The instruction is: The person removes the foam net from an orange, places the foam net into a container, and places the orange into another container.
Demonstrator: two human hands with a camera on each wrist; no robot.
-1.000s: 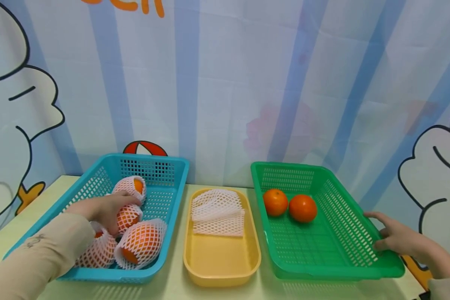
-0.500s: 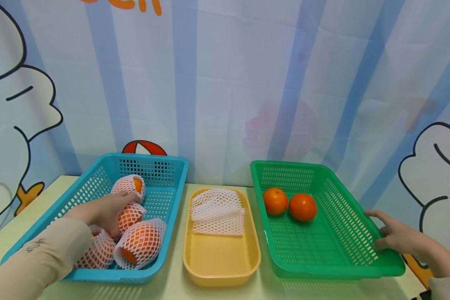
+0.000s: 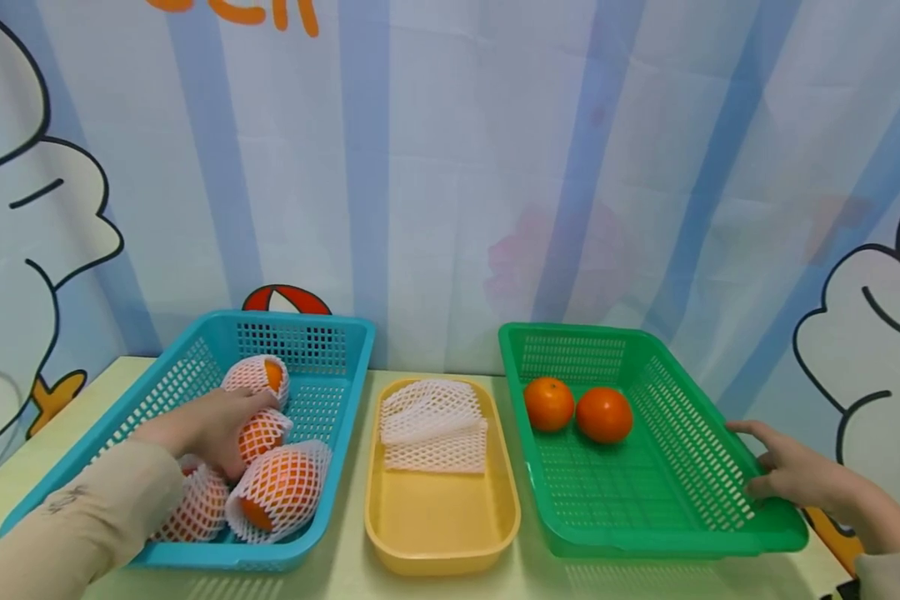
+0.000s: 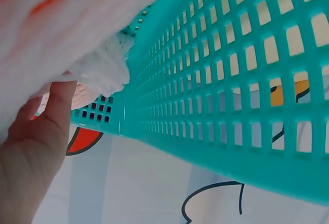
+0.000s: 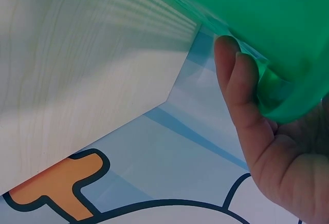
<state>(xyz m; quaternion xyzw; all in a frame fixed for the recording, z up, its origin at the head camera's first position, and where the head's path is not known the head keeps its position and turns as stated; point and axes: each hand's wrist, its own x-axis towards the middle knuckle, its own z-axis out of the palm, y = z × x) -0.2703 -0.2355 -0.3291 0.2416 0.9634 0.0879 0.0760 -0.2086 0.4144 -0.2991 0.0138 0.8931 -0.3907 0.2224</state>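
In the head view, my left hand (image 3: 208,421) reaches into the blue basket (image 3: 303,546) and holds an orange in a white foam net (image 3: 262,435). Its palm side is hidden there; the left wrist view shows the fingers (image 4: 60,103) against white netting (image 4: 100,67). Around it lie more netted oranges: one behind (image 3: 258,375), one in front (image 3: 281,492) and one beneath the wrist (image 3: 198,504). My right hand (image 3: 798,475) grips the right rim of the green basket (image 3: 690,542), its fingers (image 5: 244,88) curled under the edge. Two bare oranges (image 3: 549,404) sit at that basket's left side.
A yellow tray (image 3: 442,521) stands between the baskets, with empty foam nets (image 3: 435,425) in its back half. All three containers rest on a pale wooden table (image 3: 345,575). A printed curtain (image 3: 435,183) hangs close behind.
The netted orange under my left hand has shifted slightly to the right, and more of its net's end shows. My right hand stays on the green rim. The head view has moved slightly.
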